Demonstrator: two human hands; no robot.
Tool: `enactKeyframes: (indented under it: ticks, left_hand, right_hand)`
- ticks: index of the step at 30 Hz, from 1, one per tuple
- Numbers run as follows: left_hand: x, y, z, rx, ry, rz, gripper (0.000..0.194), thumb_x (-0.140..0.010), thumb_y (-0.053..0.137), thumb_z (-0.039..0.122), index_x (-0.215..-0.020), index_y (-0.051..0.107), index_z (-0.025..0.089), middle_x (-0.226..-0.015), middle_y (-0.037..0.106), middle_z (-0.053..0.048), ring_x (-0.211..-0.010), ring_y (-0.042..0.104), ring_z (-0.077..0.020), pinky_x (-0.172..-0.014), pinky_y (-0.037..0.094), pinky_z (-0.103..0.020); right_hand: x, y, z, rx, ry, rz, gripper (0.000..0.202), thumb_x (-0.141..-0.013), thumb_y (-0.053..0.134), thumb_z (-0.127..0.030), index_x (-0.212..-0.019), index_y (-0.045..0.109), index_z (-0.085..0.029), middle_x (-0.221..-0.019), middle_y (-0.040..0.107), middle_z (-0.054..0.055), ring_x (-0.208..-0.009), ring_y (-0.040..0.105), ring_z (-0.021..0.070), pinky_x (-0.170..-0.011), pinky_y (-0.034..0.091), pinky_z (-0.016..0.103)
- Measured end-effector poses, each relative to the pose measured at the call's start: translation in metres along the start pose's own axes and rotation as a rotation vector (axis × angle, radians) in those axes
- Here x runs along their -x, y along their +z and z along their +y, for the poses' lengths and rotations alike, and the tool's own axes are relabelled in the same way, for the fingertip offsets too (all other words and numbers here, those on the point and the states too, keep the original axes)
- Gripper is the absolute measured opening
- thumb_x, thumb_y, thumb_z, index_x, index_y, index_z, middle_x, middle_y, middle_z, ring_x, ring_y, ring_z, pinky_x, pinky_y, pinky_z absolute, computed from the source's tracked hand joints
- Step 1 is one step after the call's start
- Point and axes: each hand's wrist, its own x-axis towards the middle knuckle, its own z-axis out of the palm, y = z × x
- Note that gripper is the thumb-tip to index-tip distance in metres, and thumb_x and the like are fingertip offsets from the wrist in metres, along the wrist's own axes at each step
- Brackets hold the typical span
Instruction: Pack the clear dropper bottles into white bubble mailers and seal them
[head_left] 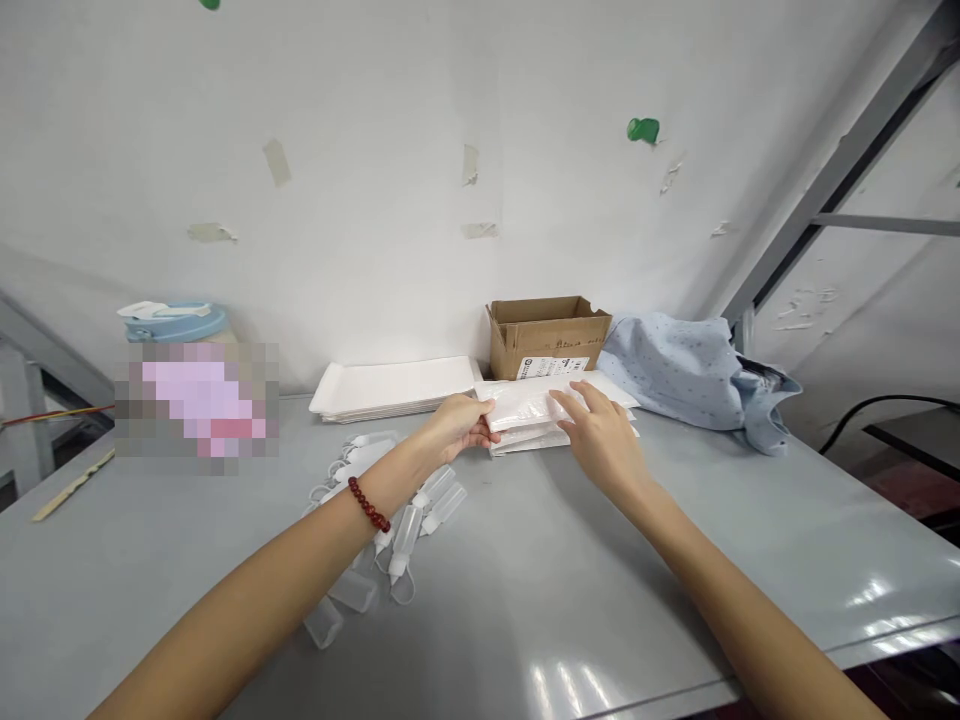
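My left hand point(463, 420) pinches the left end of a glossy white padded envelope point(517, 405), thumb on top and fingers below. On the envelope's upper face, toward its right part, rests my right hand point(604, 430) with its fingers apart. Under it lie more white envelopes point(529, 440) in a small pile. Several translucent plastic squeeze bottles point(406, 535) with white caps and loop straps lie scattered beneath and beside my left forearm, which hides some of them.
Against the wall lies a stack of white envelopes point(405, 385). An open cardboard box point(551, 335) stands behind my hands, with a light blue dotted cloth point(675, 370) to its right. A blue-lidded container point(176, 322) and a blurred-out pink patch point(199, 395) are at left on the grey table point(510, 600).
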Motion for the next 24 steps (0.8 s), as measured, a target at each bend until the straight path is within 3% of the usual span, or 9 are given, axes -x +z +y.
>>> enactKeyframes:
  ticks: [6, 13, 17, 24]
  left_hand:
    - [0.009, -0.011, 0.003, -0.215, -0.041, 0.049, 0.032, -0.091, 0.056, 0.032, -0.118, 0.055, 0.014, -0.116, 0.058, -0.009, -0.097, 0.061, -0.0213, -0.082, 0.053, -0.041]
    - [0.011, -0.056, -0.002, -0.689, 0.118, 0.303, 0.03, -0.091, 0.055, 0.032, -0.117, 0.056, 0.016, -0.118, 0.058, -0.009, -0.1, 0.06, -0.0218, -0.084, 0.052, -0.042]
    - [0.0, -0.075, -0.004, -0.943, 0.194, 0.362, 0.029, -0.091, 0.055, 0.031, -0.116, 0.056, 0.016, -0.118, 0.058, -0.009, -0.1, 0.06, -0.0215, -0.084, 0.052, -0.042]
    - [-0.005, -0.08, -0.005, -1.246, 0.307, 0.438, 0.028, -0.092, 0.054, 0.031, -0.116, 0.056, 0.016, -0.116, 0.059, -0.009, -0.098, 0.06, -0.0207, -0.083, 0.052, -0.041]
  right_hand:
    - [0.001, -0.001, -0.004, -0.081, -0.034, -0.035, 0.032, -0.086, 0.041, -0.006, -0.108, 0.059, -0.02, -0.125, 0.06, 0.014, -0.123, 0.049, 0.0311, -0.088, 0.044, 0.048]
    - [0.002, -0.002, -0.005, -0.15, -0.059, -0.013, 0.03, -0.086, 0.043, -0.008, -0.109, 0.059, -0.017, -0.125, 0.061, 0.015, -0.122, 0.051, 0.0315, -0.087, 0.044, 0.047]
    - [0.002, -0.003, -0.008, -0.175, -0.122, -0.01, 0.03, -0.088, 0.046, -0.012, -0.114, 0.057, -0.018, -0.126, 0.061, 0.015, -0.123, 0.051, 0.03, -0.09, 0.043, 0.047]
    - [0.005, -0.006, -0.021, -0.198, -0.249, -0.095, 0.038, -0.087, 0.057, -0.013, -0.124, 0.051, -0.02, -0.136, 0.052, 0.017, -0.132, 0.041, 0.0289, -0.096, 0.039, 0.049]
